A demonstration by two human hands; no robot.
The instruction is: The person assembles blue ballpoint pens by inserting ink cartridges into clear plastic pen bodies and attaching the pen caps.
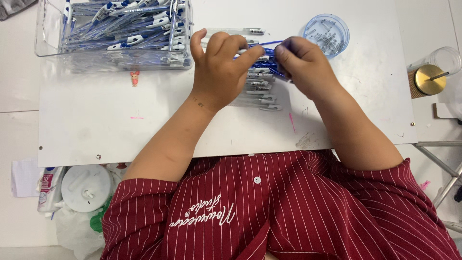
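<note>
A small assembly workbench. A clear bin (115, 33) of pens and a dish of springs (327, 33) stand on a white board (96, 125).

the left hand (219, 67) and right hand (301, 65) cover most of the blue refill (269, 43) and part of the pen barrels (257, 91). the clear bin (43, 48) runs off the top edge. the springs in the round dish (327, 33) are too small to tell apart.

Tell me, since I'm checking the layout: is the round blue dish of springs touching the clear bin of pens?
Apart. The head view shows the blue dish right of the clear bin, with bare white table between them.
</note>
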